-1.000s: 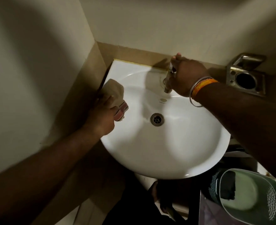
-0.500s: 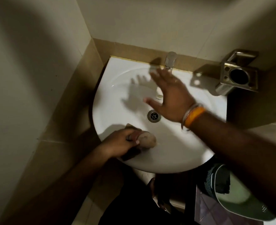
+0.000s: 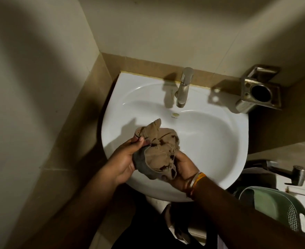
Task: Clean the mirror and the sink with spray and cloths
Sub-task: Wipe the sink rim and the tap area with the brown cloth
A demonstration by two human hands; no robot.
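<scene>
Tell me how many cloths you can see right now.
1. A crumpled tan cloth with a grey edge, held over the white sink by both hands: left hand, right hand. A second could be bunched inside it; none shows elsewhere.

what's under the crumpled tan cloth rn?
Under the crumpled tan cloth, the white ceramic sink basin shows. The left hand and right hand grip the cloth's lower part. The drain is not visible; the cloth probably covers it.
</scene>
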